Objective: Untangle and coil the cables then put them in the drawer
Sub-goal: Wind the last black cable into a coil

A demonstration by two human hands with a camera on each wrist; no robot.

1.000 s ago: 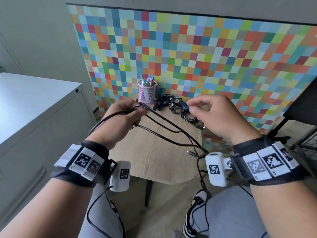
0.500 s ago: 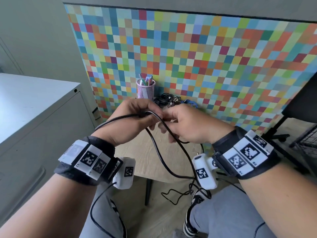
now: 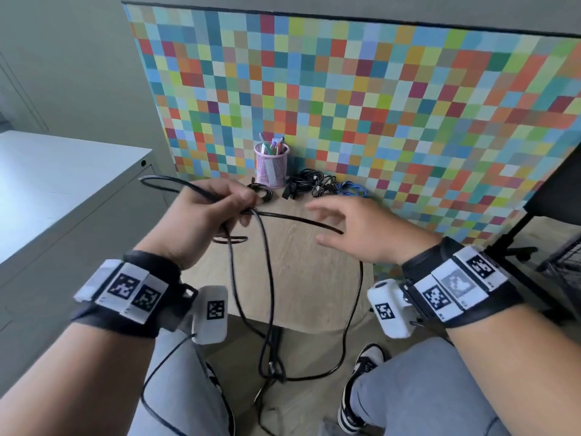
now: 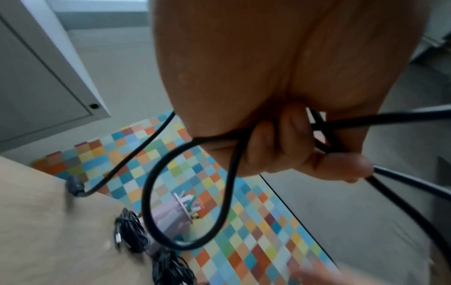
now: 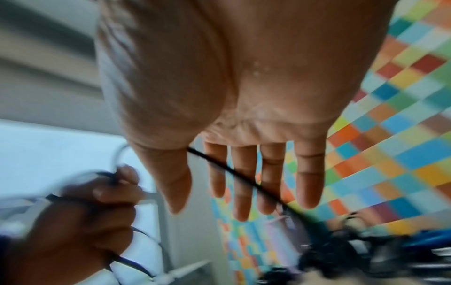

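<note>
My left hand (image 3: pixel 220 212) grips several loops of a thick black cable (image 3: pixel 267 278) above the small wooden table (image 3: pixel 301 297); its fingers (image 4: pixel 275 150) curl round the strands. One loop (image 4: pixel 185 192) sticks out to the left, and the rest hangs down past the table's front edge to the floor. My right hand (image 3: pixel 355 228) hovers to the right with straight, spread fingers (image 5: pixel 266 179); a strand of the cable (image 5: pixel 244 177) runs across beneath them, and I cannot tell whether it touches them. A heap of tangled black and blue cables (image 3: pixel 323 185) lies at the back of the table.
A pink mesh pen cup (image 3: pixel 271 165) stands at the table's back, against a chequered coloured board (image 3: pixel 377 105). A grey cabinet (image 3: pixel 56 190) is to the left. A dark chair frame (image 3: pixel 534 221) stands at the right. My knees and shoes are below the table.
My right hand let go of the cable and drew away to the right, fingers spread. The left hand kept its grip and shifted left with the loops.
</note>
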